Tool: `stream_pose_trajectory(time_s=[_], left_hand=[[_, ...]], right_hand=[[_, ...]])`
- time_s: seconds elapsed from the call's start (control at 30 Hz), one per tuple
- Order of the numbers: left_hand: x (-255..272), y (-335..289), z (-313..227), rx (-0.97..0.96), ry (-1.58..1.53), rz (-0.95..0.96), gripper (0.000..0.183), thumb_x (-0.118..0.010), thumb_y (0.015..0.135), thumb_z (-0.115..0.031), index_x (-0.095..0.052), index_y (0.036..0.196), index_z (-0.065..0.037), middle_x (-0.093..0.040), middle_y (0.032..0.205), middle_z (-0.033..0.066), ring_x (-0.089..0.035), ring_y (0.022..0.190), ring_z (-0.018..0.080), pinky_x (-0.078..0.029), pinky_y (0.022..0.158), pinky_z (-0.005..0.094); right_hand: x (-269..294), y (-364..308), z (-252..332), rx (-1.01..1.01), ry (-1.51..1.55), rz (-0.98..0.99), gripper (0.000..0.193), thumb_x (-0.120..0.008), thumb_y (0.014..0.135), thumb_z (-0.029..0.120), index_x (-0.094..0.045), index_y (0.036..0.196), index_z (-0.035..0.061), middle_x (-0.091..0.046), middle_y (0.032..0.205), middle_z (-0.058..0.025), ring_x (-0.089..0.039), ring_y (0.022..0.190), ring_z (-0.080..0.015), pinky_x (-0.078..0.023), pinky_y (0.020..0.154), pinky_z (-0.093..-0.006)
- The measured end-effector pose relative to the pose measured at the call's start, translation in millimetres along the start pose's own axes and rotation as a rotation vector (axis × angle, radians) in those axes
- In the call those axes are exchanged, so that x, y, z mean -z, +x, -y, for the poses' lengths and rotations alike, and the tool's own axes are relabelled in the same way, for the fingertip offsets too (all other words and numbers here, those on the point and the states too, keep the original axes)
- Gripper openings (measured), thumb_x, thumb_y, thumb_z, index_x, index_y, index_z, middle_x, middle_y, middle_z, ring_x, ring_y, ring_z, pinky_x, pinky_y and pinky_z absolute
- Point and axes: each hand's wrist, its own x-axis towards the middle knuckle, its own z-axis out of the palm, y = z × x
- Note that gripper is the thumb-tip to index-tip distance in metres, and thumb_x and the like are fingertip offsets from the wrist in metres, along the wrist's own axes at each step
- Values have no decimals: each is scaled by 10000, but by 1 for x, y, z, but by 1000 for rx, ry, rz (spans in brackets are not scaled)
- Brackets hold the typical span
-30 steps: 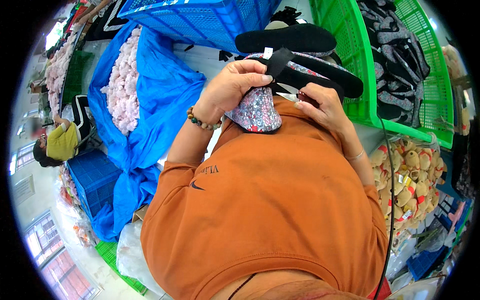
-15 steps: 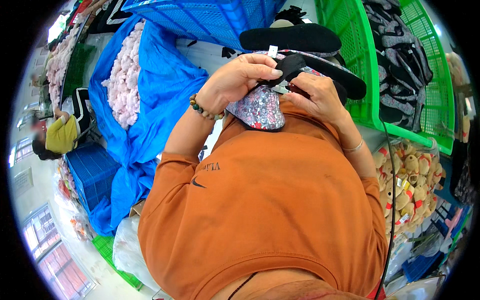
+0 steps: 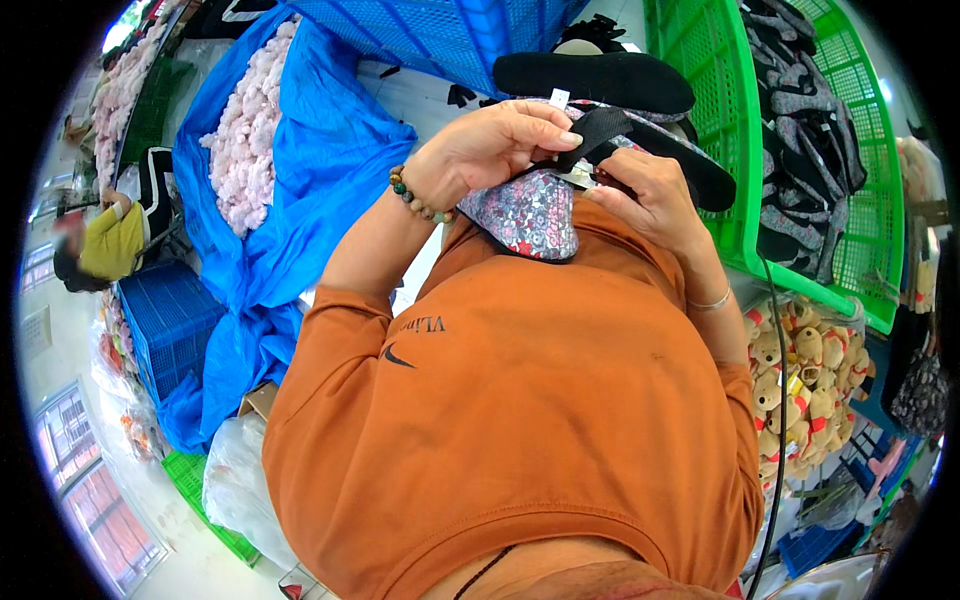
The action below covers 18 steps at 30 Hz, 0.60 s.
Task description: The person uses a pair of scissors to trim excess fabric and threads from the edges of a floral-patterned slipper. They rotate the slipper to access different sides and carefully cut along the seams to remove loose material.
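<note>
My left hand (image 3: pixel 505 145) pinches a black fabric strap (image 3: pixel 600 128) between thumb and fingertips. The strap is on a patterned cloth piece (image 3: pixel 525 215), grey with red and white print and black edging, which hangs down in front of my lap. My right hand (image 3: pixel 655 190) is closed close beside the strap. By its fingertips a small shiny thing (image 3: pixel 580 177) shows, its kind unclear; the palm is hidden. A small white tag (image 3: pixel 559 98) sticks up behind my left fingers. Just beyond my hands lie long black padded pieces (image 3: pixel 595 82), some with printed cloth sides.
Right stands a green crate (image 3: pixel 735 130); another green crate (image 3: pixel 870 150) holds printed pieces. Below it are bagged tan plush toys (image 3: pixel 800 380), with a black cable (image 3: pixel 778 400) hanging past. A blue crate (image 3: pixel 440 40) is ahead; left, a blue sheet (image 3: pixel 330 170) holds pink fluffy pieces (image 3: pixel 245 140).
Both hands and the cloth piece have shifted slightly right in view. The strap now spreads flatter and wider between my hands. My left hand keeps its pinch.
</note>
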Motion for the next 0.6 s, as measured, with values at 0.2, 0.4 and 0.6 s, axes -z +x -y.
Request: stream_pose_trajectory(time_s=[0.2, 0.4, 0.6], left_hand=[[-4, -2, -5, 10, -6, 22, 71, -665, 813, -90, -662, 839, -24, -674, 899, 105, -624, 834, 133, -473, 745, 204], [1, -2, -2, 22, 6, -19, 79, -682, 801, -88, -673, 851, -27, -677, 895, 102, -626, 821, 133, -471, 742, 195], [6, 1, 3, 28, 14, -27, 71, -677, 808, -87, -670, 852, -32, -676, 886, 99, -626, 819, 129, -474, 751, 200]], right_hand=[[0, 0, -2, 24, -8, 2, 278, -682, 798, 289, -606, 774, 23, -565, 646, -83, -561, 553, -240, -420, 501, -329], [0, -1, -4, 31, -38, -5, 299, -663, 814, 323, -611, 763, 33, -563, 642, -79, -552, 541, -235, -413, 489, -326], [10, 3, 4, 60, -196, 19, 291, -660, 816, 324, -609, 741, 48, -565, 641, -74, -560, 539, -228, -409, 469, -319]])
